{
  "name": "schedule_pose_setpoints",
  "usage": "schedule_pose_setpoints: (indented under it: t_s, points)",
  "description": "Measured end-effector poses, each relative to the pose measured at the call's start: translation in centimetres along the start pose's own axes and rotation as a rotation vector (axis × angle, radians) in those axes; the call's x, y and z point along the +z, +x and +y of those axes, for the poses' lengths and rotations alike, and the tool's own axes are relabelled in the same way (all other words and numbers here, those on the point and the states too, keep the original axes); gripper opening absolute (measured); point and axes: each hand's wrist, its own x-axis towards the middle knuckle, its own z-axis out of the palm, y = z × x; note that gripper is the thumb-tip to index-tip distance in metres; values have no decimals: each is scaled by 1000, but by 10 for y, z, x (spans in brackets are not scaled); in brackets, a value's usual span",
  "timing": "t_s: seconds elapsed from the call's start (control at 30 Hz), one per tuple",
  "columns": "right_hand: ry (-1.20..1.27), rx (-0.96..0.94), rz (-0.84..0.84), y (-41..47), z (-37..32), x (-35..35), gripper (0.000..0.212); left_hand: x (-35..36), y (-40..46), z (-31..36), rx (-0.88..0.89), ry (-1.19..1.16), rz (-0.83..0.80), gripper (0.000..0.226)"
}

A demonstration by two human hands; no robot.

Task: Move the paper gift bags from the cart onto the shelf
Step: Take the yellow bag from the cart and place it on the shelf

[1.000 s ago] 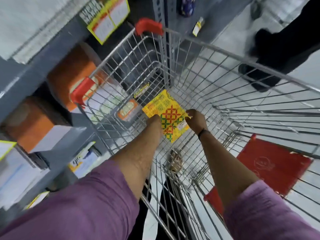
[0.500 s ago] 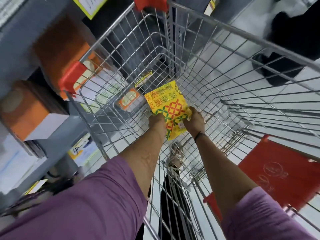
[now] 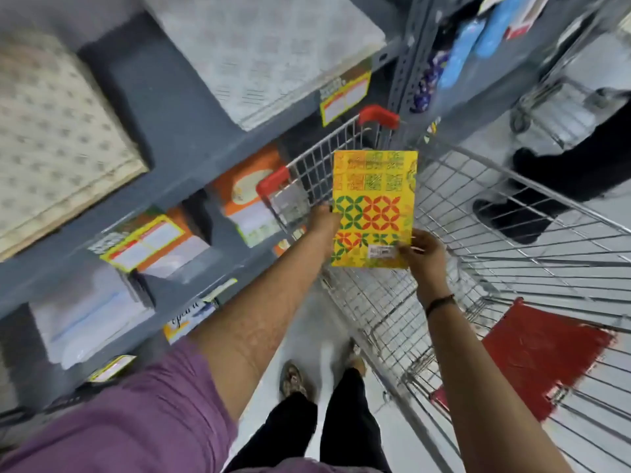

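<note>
A flat yellow paper gift bag point(image 3: 374, 206) with red and green flower patterns is held upright above the wire cart point(image 3: 478, 254). My left hand point(image 3: 324, 221) grips its left edge. At the bag's lower right corner, beside a white price label, my right hand point(image 3: 423, 252) pinches the paper. The grey metal shelf point(image 3: 177, 131) stands to the left of the cart, with stacks of pale patterned bags on its upper level and orange and white packs lower down.
A red panel point(image 3: 543, 356) hangs on the cart's near end. Another person in black point(image 3: 580, 179) stands on the far right by a second cart point(image 3: 553, 110). My feet point(image 3: 293, 380) are on the white floor between shelf and cart. Yellow price tags point(image 3: 345, 97) hang on shelf edges.
Both hands have lifted the yellow bag up out of the cart's basket and turned it upright. My view has swung up toward the shelf.
</note>
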Motion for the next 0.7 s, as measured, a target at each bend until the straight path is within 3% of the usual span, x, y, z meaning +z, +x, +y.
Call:
schedule_pose_setpoints:
  t_s: [0.1,0.2,0.3,0.37,0.5,0.7]
  points:
    - [103,-125,-26,-37,-48,9,22,-35,-45,34,164,-62,-26,30]
    - [161,-253,-85,-75,-92,22,20,-80,-97,64,335,-104,-84,20]
    - [228,-338,-156,-108,-126,39,22,-124,-136,81,520,-86,-25,8]
    - [245,-369,-227,-133,-147,54,23,-152,-157,85,601,-82,70,14]
    - [249,-407,-361,-172,-172,80,25,-203,-187,82,653,-110,209,31]
    - [208,-429,-499,-202,-183,108,30,-248,-215,61,670,-211,320,26]
